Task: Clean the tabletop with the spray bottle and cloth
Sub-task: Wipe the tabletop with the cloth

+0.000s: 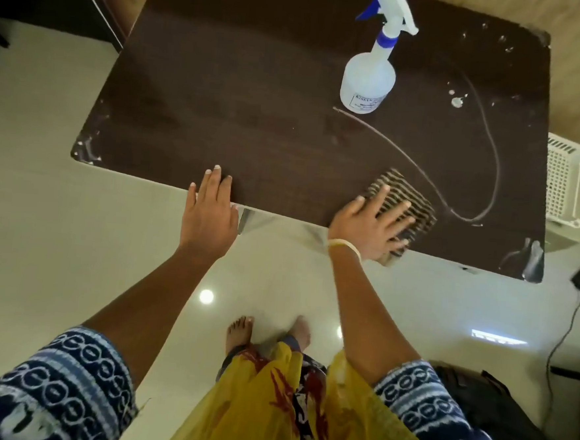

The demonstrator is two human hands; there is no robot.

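Head cam, looking straight down at a dark brown tabletop [254, 114]. Looks like we're in the wiping step: the right hand [370, 225] is pressed flat on a striped folded cloth [410, 200] near the front edge, around 5 o'clock on the table, fingers spread out straight, not clutching it, just pushing down. The left hand [210, 210] is also flat and relaxed, holding nothing, fingertips resting on the front edge at about 7 o'clock, I'd guess to steady the table.

The spray bottle [369, 77] stands upright by itself at roughly 1 o'clock, well apart from both hands. There's a curved wet line [492, 158] looping between bottle and cloth, and white spots [456, 101] off at 2 o'clock near the far right corner.

My read: next move probably means sliding the cloth outward toward 2 o'clock to catch those spots, working around the bottle or lifting it first. Both arms are stretched forward, elbows fairly straight.
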